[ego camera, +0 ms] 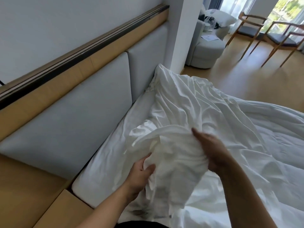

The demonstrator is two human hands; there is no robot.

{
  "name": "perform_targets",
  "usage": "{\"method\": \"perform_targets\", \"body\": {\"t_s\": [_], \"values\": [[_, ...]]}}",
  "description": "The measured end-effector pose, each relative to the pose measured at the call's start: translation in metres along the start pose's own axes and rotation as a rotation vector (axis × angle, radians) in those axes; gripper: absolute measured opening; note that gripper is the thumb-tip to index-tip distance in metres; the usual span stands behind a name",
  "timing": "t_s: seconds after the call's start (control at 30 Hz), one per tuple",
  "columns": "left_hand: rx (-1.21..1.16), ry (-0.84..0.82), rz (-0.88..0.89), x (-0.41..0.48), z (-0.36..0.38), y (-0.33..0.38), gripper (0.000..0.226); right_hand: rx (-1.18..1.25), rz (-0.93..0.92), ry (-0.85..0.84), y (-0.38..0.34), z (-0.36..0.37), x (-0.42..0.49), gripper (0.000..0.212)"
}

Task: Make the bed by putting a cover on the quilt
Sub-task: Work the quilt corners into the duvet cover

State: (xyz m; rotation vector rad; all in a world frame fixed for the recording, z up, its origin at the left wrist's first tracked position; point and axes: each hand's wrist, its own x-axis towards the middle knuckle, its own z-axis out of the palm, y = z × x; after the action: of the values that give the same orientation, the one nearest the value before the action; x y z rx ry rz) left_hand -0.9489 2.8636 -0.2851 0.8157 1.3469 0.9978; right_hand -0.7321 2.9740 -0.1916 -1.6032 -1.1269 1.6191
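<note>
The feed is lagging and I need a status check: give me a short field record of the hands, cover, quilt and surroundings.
left hand: grips the bunched cover from the lower left
right hand: holds the same bunch from the right, thumb on top
cover: white, crumpled, lifted above the mattress beside the headboard
quilt: white, spread on the bed to the right; how far it is in the cover cannot be told
background: wooden chairs, grey sofa, pillow
</note>
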Motion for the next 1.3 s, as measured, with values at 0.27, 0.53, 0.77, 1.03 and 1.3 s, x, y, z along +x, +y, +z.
{"method": "perform_targets", "body": {"t_s": [0.27,0.53,0.77,1.03,1.3], "values": [[0.378,0.035,0.145,0.002,0.036,-0.011,0.056,-0.664,-0.218,0.205,0.055,0.016,0.017,0.048],[0.341,0.144,0.067,-0.001,0.043,-0.006,0.047,-0.881,-0.555,-0.07,0.026,0.046,0.013,0.027],[0.05,0.346,0.109,0.002,0.048,0.003,0.029,-0.1,-0.227,-0.539,0.049,0.001,-0.01,0.051],[0.188,0.297,0.298,-0.004,0.061,0.01,0.053,-0.161,0.321,-0.271,0.086,0.003,0.014,0.059],[0.338,0.386,0.24,-0.01,0.049,0.03,0.027,-0.174,0.156,-0.432,0.083,0.041,0.013,0.009]]}}
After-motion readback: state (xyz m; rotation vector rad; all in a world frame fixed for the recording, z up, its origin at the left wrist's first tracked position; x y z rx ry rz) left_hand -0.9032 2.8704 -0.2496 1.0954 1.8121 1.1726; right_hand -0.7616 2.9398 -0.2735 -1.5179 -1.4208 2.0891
